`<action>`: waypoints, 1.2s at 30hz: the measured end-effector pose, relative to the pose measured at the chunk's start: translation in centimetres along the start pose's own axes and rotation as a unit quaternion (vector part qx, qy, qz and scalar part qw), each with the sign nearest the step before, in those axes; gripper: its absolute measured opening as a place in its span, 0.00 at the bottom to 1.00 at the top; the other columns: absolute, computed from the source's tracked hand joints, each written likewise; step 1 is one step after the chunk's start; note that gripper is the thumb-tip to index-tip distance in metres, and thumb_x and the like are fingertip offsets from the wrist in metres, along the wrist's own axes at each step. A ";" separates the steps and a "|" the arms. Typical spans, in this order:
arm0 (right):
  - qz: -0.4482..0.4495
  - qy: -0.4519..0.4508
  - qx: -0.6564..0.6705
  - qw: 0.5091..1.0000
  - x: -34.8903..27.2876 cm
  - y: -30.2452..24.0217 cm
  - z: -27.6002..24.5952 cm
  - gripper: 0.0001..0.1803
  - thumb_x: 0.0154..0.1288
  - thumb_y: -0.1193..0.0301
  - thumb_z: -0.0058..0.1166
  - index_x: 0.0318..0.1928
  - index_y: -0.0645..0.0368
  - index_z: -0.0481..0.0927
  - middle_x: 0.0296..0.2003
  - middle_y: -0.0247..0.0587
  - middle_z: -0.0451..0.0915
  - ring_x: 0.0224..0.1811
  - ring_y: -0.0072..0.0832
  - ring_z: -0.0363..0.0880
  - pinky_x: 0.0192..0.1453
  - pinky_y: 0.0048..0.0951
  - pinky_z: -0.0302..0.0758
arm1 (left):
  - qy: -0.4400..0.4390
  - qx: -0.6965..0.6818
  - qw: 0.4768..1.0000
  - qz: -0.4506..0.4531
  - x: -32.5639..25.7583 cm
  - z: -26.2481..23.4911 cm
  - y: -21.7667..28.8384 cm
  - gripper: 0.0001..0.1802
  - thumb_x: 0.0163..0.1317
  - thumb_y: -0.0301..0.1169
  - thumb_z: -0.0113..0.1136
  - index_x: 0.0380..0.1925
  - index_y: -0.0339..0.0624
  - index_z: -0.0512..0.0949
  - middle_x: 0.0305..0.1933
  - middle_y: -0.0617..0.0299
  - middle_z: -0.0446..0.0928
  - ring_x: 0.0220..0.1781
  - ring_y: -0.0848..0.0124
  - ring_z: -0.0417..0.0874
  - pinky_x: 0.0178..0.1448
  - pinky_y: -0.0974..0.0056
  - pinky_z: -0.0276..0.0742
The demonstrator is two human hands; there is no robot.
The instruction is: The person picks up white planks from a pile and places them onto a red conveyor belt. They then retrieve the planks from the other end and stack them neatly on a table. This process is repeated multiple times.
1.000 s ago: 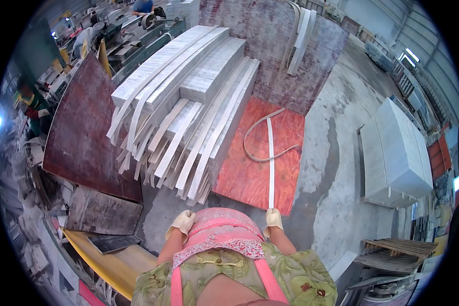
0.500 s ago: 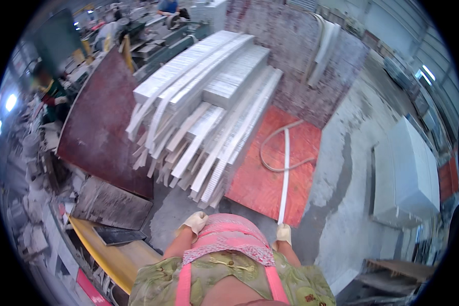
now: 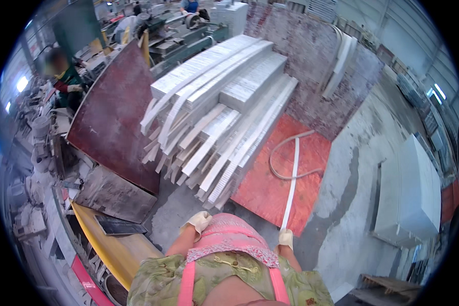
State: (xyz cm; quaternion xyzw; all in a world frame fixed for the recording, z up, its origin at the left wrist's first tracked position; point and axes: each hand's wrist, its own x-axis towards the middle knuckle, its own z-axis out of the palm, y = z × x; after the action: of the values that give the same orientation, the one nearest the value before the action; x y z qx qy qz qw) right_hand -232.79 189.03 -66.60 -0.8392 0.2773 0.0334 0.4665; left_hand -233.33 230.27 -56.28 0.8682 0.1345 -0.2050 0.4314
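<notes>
My right hand [image 3: 285,237], in a pale glove, is closed round the near end of a long narrow white strip [image 3: 292,188]. The strip slants away from me over a red board [image 3: 262,178]. A thin tan band [image 3: 273,166] curls on the board and meets the strip. My left hand [image 3: 199,221], gloved as well, is curled against the left side of my pink apron [image 3: 232,230]; its fingertips are hidden, so what it grips, if anything, does not show. Ahead of me lies a big stepped stack of pale strips [image 3: 255,79], their near ends uneven.
Left of the stack leans a curved dark-red panel [image 3: 115,112], with a grey slab [image 3: 117,194] and a yellow trough [image 3: 112,239] nearer me. A mottled upright board [image 3: 311,66] stands behind. At right is a pale block stack [image 3: 410,194]. A person [image 3: 66,84] is at far left.
The view has turned slightly, so the stack and boards sit further right and a little lower. My right hand keeps hold of the strip; my left hand stays by the apron.
</notes>
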 end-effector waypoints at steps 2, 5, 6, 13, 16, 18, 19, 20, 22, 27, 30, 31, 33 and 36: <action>0.005 -0.012 -0.019 1.000 0.6 -0.2 -0.1 0.26 0.69 0.60 0.41 0.42 0.74 0.82 0.38 0.74 0.81 0.47 0.64 0.82 0.51 0.55 0.74 | 0.000 -0.007 1.000 -0.008 1.6 0.8 -2.1 0.21 0.67 0.44 0.53 0.40 0.36 0.82 0.35 0.56 0.85 0.39 0.66 0.84 0.49 0.61 0.78; 0.027 -0.017 -0.032 0.999 0.9 -2.2 -0.4 0.26 0.69 0.60 0.41 0.43 0.74 0.82 0.39 0.74 0.81 0.48 0.65 0.82 0.52 0.55 0.75 | -0.014 -0.010 1.000 -0.005 1.1 0.3 -0.3 0.21 0.67 0.44 0.53 0.39 0.35 0.82 0.34 0.56 0.84 0.39 0.66 0.84 0.48 0.61 0.78; 0.032 -0.019 -0.032 0.999 1.2 -2.4 -0.3 0.26 0.69 0.60 0.41 0.43 0.73 0.82 0.39 0.74 0.81 0.49 0.65 0.82 0.53 0.55 0.75 | 0.002 -0.008 1.000 -0.003 1.2 0.4 -0.7 0.21 0.67 0.44 0.53 0.39 0.34 0.82 0.34 0.56 0.84 0.39 0.67 0.84 0.49 0.62 0.78; 0.013 -0.002 -0.031 0.999 2.7 -2.0 0.0 0.26 0.70 0.59 0.39 0.42 0.70 0.84 0.42 0.73 0.81 0.52 0.64 0.81 0.58 0.55 0.75 | 0.025 -0.006 1.000 -0.004 3.0 1.5 -1.9 0.22 0.66 0.44 0.53 0.39 0.34 0.83 0.36 0.49 0.86 0.43 0.57 0.87 0.52 0.58 0.79; 0.008 0.014 -0.041 0.999 3.2 -1.7 -0.1 0.26 0.71 0.58 0.41 0.42 0.71 0.83 0.38 0.69 0.82 0.48 0.58 0.84 0.53 0.51 0.76 | 0.016 0.007 1.000 -0.005 2.3 1.1 0.1 0.22 0.66 0.44 0.52 0.39 0.34 0.83 0.36 0.48 0.86 0.43 0.58 0.87 0.52 0.58 0.79; 0.008 0.019 -0.036 0.999 3.3 -1.6 -0.1 0.26 0.71 0.58 0.42 0.42 0.72 0.82 0.36 0.68 0.83 0.46 0.56 0.85 0.50 0.49 0.77 | 0.006 0.015 1.000 -0.011 2.2 1.1 0.5 0.23 0.66 0.45 0.52 0.39 0.33 0.83 0.36 0.48 0.86 0.43 0.58 0.87 0.52 0.58 0.79; 0.009 0.020 -0.035 0.999 3.4 -1.5 -0.2 0.26 0.71 0.58 0.42 0.41 0.72 0.83 0.36 0.68 0.83 0.46 0.56 0.86 0.50 0.49 0.77 | 0.009 0.009 1.000 -0.007 2.4 1.2 0.4 0.23 0.66 0.45 0.52 0.38 0.33 0.83 0.36 0.48 0.86 0.43 0.58 0.87 0.52 0.58 0.79; 0.009 0.020 -0.034 0.999 3.4 -1.5 -0.2 0.26 0.71 0.58 0.42 0.41 0.72 0.83 0.36 0.68 0.83 0.46 0.56 0.86 0.50 0.49 0.77 | 0.013 0.002 1.000 -0.003 2.9 1.5 0.0 0.23 0.66 0.45 0.52 0.38 0.33 0.83 0.36 0.48 0.86 0.43 0.58 0.87 0.52 0.58 0.79; 0.008 0.030 -0.026 0.999 3.2 -1.5 -0.4 0.26 0.71 0.58 0.42 0.41 0.72 0.83 0.36 0.66 0.83 0.46 0.55 0.86 0.49 0.49 0.77 | 0.016 -0.006 1.000 0.004 3.7 2.1 -0.7 0.22 0.66 0.45 0.52 0.38 0.34 0.83 0.35 0.49 0.86 0.42 0.58 0.87 0.51 0.58 0.79; 0.037 0.027 -0.019 0.999 3.2 0.6 -1.4 0.25 0.71 0.59 0.42 0.42 0.70 0.84 0.38 0.67 0.83 0.47 0.57 0.85 0.51 0.50 0.77 | -0.004 -0.019 1.000 0.009 4.2 2.9 0.7 0.21 0.66 0.44 0.52 0.36 0.34 0.82 0.34 0.52 0.85 0.40 0.61 0.86 0.49 0.60 0.79; 0.045 0.021 -0.010 0.999 3.0 0.8 -2.1 0.25 0.71 0.58 0.42 0.43 0.70 0.84 0.41 0.70 0.82 0.50 0.63 0.81 0.55 0.54 0.76 | -0.002 -0.028 1.000 0.001 3.8 2.6 2.0 0.21 0.66 0.43 0.52 0.35 0.34 0.82 0.33 0.53 0.85 0.40 0.63 0.86 0.49 0.61 0.78; 0.037 0.033 -0.012 0.999 2.9 0.6 -2.1 0.25 0.71 0.58 0.42 0.43 0.70 0.84 0.40 0.70 0.82 0.49 0.63 0.82 0.54 0.54 0.76 | -0.001 -0.023 1.000 -0.001 3.8 2.6 2.1 0.21 0.66 0.43 0.52 0.34 0.35 0.82 0.32 0.53 0.85 0.40 0.63 0.86 0.49 0.61 0.78; 0.042 0.038 -0.016 0.998 2.9 0.4 -2.2 0.25 0.71 0.58 0.43 0.44 0.69 0.84 0.41 0.68 0.83 0.50 0.59 0.83 0.54 0.51 0.77 | 0.000 -0.014 1.000 -0.003 3.7 2.4 2.2 0.21 0.65 0.44 0.52 0.34 0.35 0.82 0.32 0.53 0.85 0.39 0.63 0.86 0.49 0.61 0.78; 0.062 0.023 -0.021 0.998 2.9 0.1 -2.4 0.24 0.71 0.59 0.44 0.45 0.68 0.84 0.41 0.64 0.85 0.51 0.51 0.85 0.55 0.47 0.78 | -0.008 -0.013 1.000 -0.003 4.3 2.9 1.3 0.21 0.65 0.44 0.52 0.33 0.35 0.82 0.32 0.53 0.85 0.39 0.63 0.86 0.49 0.60 0.78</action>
State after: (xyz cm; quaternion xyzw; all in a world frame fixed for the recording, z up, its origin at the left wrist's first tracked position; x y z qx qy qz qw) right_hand -230.89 185.83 -66.23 -0.8303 0.3389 0.0490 0.4397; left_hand -229.73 227.46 -58.97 0.8605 0.1361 -0.2116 0.4431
